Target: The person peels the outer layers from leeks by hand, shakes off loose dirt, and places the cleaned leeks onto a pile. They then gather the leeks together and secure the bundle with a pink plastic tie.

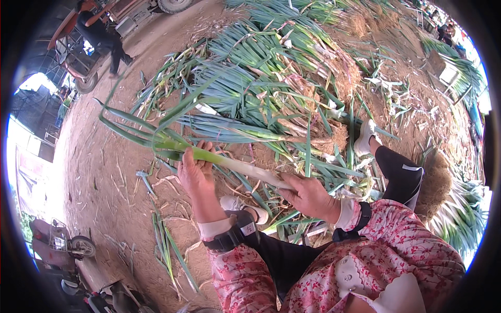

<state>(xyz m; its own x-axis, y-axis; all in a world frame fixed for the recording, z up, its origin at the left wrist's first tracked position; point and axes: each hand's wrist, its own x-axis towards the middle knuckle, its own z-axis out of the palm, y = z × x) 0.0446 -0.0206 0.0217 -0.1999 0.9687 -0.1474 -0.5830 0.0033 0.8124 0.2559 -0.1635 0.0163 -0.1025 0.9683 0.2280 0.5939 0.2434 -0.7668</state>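
Note:
A long leek (pixel 237 166) lies slantwise across both my hands, its green leaves fanning out to the upper left. My left hand (pixel 197 175) is closed around it where the pale stalk turns green. Near the white root end, my right hand (pixel 309 195) grips the stalk between thumb and fingers; that end is hidden in the hand. Beyond my hands, bundled leeks (pixel 229 83) lie in a big heap, leaves to the left and brown roots (pixel 344 78) to the right.
Loose leaves and peelings litter the dirt floor (pixel 120 172). More leeks (pixel 454 219) lie at my right beside a straw-coloured bundle (pixel 436 185). A person (pixel 102 34) walks by a cart (pixel 78 62) at the far left. Parked scooters (pixel 62 237) stand at the lower left.

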